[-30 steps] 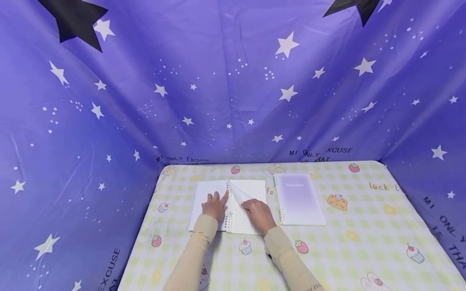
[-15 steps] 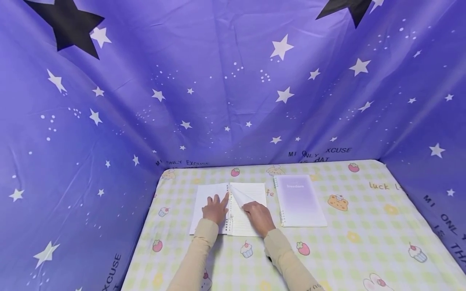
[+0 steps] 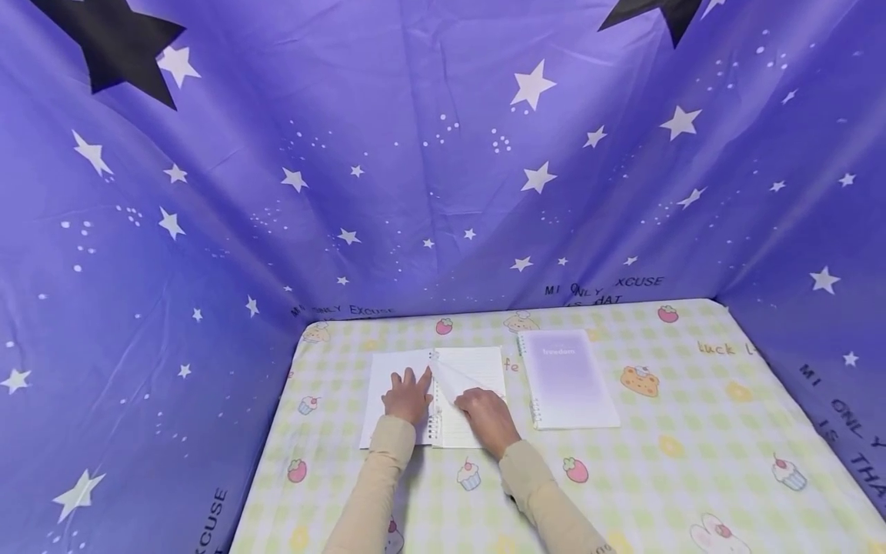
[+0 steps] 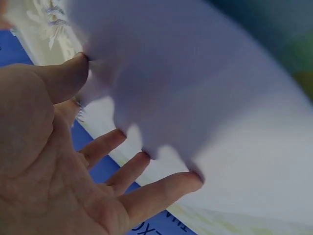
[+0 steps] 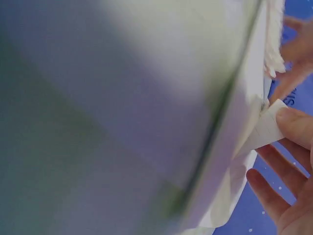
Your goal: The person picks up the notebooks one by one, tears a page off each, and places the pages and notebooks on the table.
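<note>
A spiral notebook [image 3: 388, 369] lies open on the table, its right-hand pages [image 3: 484, 362] ruled with lines. My left hand [image 3: 407, 396] rests on the plain left side with fingers spread, the index finger beside the spiral binding [image 3: 432, 423]. Just right of the binding, my right hand [image 3: 487, 419] pinches a lifted sheet [image 3: 457, 375] that is folded over diagonally. In the right wrist view, the sheet's corner [image 5: 268, 128] sits between thumb and fingers. Ragged, torn paper edges [image 5: 275, 41] show along the binding there, and also in the left wrist view.
A closed purple notebook [image 3: 567, 385] marked "freedom" lies to the right of the open one. The table wears a green checked cloth [image 3: 664, 492] with printed cupcakes and strawberries. A purple star-patterned curtain [image 3: 415, 192] encloses the back and sides.
My right hand has shifted slightly left toward the binding with the pinched sheet, whose folded part now spreads wider. My left hand stays in place on the left side. The head view has drifted slightly.
</note>
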### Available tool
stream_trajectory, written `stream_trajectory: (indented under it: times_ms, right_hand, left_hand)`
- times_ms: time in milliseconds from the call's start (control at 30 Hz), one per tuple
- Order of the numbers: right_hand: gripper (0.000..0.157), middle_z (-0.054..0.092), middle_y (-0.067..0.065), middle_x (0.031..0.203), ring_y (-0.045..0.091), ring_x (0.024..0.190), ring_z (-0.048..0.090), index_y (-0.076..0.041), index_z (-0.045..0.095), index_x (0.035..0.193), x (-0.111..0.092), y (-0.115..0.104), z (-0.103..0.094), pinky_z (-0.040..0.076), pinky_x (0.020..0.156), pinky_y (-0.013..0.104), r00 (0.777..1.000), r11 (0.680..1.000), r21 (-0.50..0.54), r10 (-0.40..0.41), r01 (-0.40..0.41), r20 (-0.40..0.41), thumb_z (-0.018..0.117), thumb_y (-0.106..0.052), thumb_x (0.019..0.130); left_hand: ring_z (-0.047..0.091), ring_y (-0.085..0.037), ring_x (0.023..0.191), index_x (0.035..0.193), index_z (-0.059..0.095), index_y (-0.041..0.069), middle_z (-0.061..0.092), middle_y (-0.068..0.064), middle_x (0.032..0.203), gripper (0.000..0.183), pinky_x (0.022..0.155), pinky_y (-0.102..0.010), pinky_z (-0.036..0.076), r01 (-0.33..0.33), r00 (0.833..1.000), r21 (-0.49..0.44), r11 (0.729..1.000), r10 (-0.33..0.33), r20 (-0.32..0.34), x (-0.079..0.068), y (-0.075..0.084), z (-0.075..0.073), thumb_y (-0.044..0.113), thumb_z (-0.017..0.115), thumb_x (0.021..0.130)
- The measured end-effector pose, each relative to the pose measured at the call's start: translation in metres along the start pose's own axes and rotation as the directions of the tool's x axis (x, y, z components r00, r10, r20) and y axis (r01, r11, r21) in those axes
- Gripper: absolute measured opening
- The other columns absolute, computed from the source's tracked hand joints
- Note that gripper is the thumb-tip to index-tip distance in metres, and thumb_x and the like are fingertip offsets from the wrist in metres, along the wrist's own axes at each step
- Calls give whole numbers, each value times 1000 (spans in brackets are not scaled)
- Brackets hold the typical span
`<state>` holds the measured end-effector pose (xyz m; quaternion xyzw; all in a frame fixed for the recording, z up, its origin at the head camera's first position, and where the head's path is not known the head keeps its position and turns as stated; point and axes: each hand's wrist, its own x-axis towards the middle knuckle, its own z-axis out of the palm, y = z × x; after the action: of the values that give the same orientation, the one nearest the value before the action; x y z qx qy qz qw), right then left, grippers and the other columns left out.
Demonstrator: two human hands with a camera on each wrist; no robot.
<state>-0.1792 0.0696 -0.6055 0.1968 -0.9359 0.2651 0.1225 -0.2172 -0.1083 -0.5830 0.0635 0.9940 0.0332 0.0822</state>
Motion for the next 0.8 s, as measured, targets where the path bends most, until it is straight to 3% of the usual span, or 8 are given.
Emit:
stream_trajectory:
  times_ms: [200, 500, 700, 800]
  right_hand:
    - [15, 74, 7, 108, 26, 105, 69, -8, 76, 104, -9, -2, -7, 54, 96, 42, 998, 998, 33, 61, -60, -6, 65, -10, 93]
    - [16, 75, 5, 109, 25, 106, 69, -9, 75, 106, -15, -8, -11, 53, 98, 41, 999, 998, 30, 54, -54, 9, 64, -11, 94]
    - [12, 75, 5, 106, 25, 104, 69, -11, 76, 99, -17, -8, -12, 53, 97, 41, 1000, 999, 34, 23, -22, -7, 67, -11, 92]
    - [11, 75, 4, 105, 24, 103, 69, -12, 77, 97, -20, -8, -13, 54, 96, 41, 1000, 999, 33, 27, -27, -3, 67, -10, 92]
  left_hand:
    - [45, -42, 120, 144, 50, 25, 47, -16, 133, 48, 74, -55, 58, -10, 1000, 19, 1000, 10, -1, 0, 0, 1, 38, 58, 98]
    - [46, -41, 119, 142, 52, 24, 48, -16, 132, 46, 69, -50, 59, -24, 1000, 45, 999, 24, 4, -2, -3, 3, 38, 58, 98]
    - [45, -40, 119, 135, 58, 20, 47, -15, 131, 42, 68, -49, 59, -18, 1000, 37, 999, 18, 19, 1, -1, -1, 40, 58, 98]
    - [44, -39, 118, 140, 56, 24, 48, -13, 129, 45, 69, -49, 59, -5, 1000, 29, 1000, 5, 8, 3, -2, 0, 40, 56, 99]
